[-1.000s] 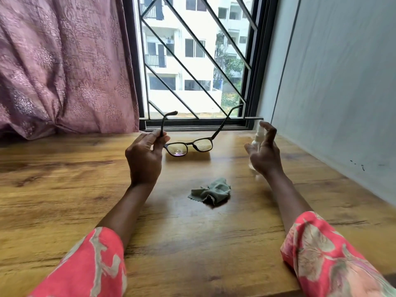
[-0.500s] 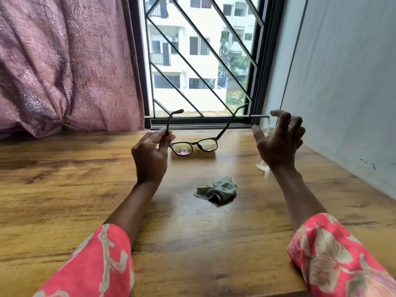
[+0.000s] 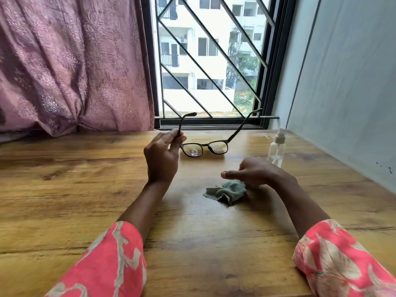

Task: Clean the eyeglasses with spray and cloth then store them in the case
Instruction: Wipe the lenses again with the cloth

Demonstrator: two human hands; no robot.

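Both arms wear loose sleeves of coral-red cloth printed with large pale beige leaf and flower shapes. The left sleeve (image 3: 107, 262) fills the lower left of the frame, the right sleeve (image 3: 342, 260) the lower right. Each ends below the elbow, leaving forearms, wrists and hands bare, with no rings, watch or bangles visible.

Wooden table (image 3: 64, 189), mauve patterned curtain (image 3: 70, 61), barred window (image 3: 207, 61), grey wall (image 3: 347, 82)
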